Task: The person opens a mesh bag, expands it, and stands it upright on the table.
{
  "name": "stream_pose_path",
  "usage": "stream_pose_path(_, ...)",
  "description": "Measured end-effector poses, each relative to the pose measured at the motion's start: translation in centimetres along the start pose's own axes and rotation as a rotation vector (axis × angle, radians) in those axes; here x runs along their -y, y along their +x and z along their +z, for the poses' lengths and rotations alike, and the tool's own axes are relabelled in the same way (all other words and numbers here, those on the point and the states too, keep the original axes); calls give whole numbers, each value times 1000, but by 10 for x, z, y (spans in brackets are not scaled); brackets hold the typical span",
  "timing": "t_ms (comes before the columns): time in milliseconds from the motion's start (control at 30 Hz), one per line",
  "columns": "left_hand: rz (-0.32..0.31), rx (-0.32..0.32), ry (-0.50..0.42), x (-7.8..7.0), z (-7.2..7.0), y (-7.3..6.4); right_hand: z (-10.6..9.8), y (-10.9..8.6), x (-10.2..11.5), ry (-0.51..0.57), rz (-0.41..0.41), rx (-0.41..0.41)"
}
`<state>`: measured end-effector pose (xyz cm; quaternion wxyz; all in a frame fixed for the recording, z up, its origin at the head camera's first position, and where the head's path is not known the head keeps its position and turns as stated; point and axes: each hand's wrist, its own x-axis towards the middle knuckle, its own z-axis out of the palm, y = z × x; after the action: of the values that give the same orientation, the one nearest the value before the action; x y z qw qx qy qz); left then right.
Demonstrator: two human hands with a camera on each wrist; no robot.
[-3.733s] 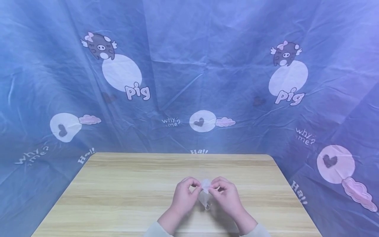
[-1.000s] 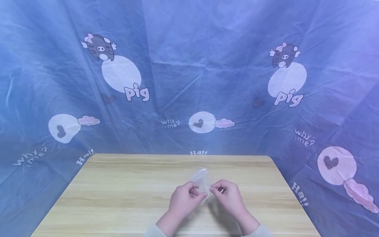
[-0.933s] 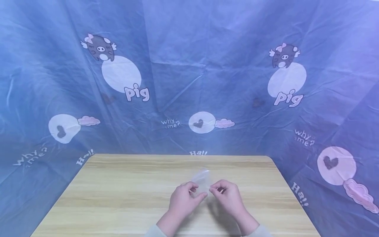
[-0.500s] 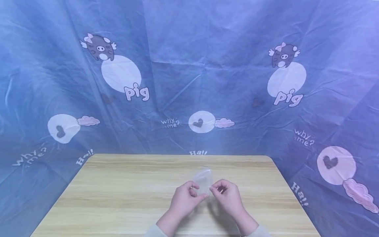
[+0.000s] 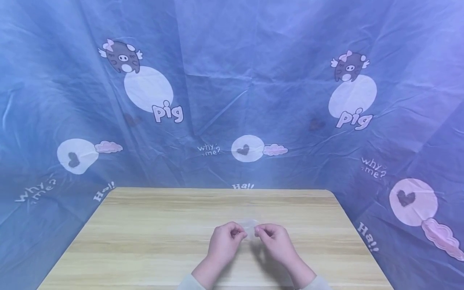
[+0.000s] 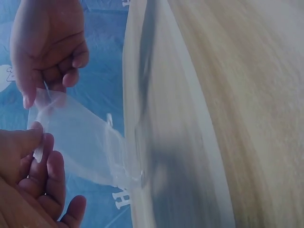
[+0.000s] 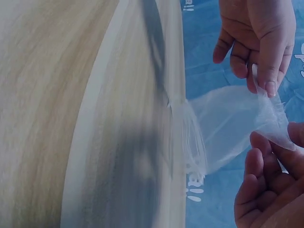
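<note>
Left hand (image 5: pixel 222 243) and right hand (image 5: pixel 277 241) face each other above the worktop, each pinching the rim of a small, sheer, whitish pouch of thin, see-through material (image 7: pixel 223 123) between thumb and forefinger. The other fingers of both hands are bent inward. The pouch spans the short gap between the fingertips; its upper edge is gathered and creased where it is gripped, and its body hangs away from the hands toward the worktop. Thin pale cords (image 7: pixel 198 142) lie in loops at its far end. Whether that end touches the surface below cannot be told.

Beneath is a light, wood-grained rectangular worktop with rounded far corners (image 5: pixel 145 237), on which the hands cast a soft shadow. Pale sleeve cuffs (image 5: pixel 190 282) end above both wrists, at the near edge of the head view. Behind and along both sides hangs a creased blue fabric backdrop (image 5: pixel 217 52), printed with dark winged pigs (image 5: pixel 123 56), white ovals (image 5: pixel 148 88), pink clouds (image 5: pixel 275 150) and white lettering (image 5: pixel 209 148).
</note>
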<state>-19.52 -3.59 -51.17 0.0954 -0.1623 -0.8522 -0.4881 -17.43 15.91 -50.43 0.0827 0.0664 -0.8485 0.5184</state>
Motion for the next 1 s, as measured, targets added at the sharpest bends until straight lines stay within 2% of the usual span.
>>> stream_pose_path(133,-9,-5,36,-1,0,-1,1,1,1,-18,-2,-42)
stream_pose_path(333,-16,-23,152,-1,0,-4,3,1,3,-41,2,-114)
stream_pose_path(500,-31,15,136,0,-1,-4,3,2,3,-21,5,-158)
stream_pose_path(667,-28,22,150,0,-1,-3,3,1,3,0,-8,-95)
stream_pose_path(833,-34,2,164,-2,-1,-2,3,-1,5,-47,11,-19)
stream_pose_path(1000,-59,-30,172,-5,-1,-2,4,-2,8,-73,9,-32)
